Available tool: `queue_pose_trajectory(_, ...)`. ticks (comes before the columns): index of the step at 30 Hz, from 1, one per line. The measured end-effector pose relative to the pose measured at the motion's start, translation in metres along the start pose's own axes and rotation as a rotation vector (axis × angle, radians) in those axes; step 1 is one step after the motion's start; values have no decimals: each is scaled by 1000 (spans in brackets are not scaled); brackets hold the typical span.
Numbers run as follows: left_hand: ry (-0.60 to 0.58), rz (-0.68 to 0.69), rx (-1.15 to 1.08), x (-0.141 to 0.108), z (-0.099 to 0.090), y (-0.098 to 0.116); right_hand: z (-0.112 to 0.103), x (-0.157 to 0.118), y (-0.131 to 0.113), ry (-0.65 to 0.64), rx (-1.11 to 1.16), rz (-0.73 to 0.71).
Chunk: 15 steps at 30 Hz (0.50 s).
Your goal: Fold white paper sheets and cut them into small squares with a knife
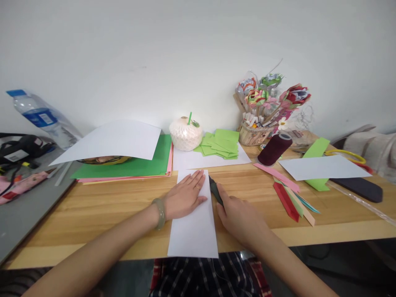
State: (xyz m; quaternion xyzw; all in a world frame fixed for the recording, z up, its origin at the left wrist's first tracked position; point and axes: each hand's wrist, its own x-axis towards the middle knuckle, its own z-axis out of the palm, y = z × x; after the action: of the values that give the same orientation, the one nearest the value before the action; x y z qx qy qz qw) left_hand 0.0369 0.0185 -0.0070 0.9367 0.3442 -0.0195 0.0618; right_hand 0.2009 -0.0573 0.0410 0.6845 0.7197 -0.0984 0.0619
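Left hand (184, 199) presses white paper (194, 235); blue bottle label (40, 118) unreadable.

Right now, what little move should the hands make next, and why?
Perhaps slide the dark tool a little toward the near end, along the right edge of the white paper under the left hand. The right hand grips the tool with its tip by that edge, close to the far end, and the left hand lies flat on the paper, likely steadying it.
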Motion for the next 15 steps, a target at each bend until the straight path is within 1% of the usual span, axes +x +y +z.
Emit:
queue_pose_trajectory(6, -3, -3, 2, 1, -2, 1, -2, 12, 2, -3, 28, 6)
queue_pose_trajectory(11, 9, -2, -16, 0, -2, 1, -2, 21, 10, 24, 59, 47)
queue_pose_trajectory(13, 34, 1, -50, -1, -1, 1, -2, 19, 16, 24, 79, 37)
queue_pose_trajectory(15, 92, 4, -91, -3, -1, -2, 0, 13, 25, 19, 97, 31)
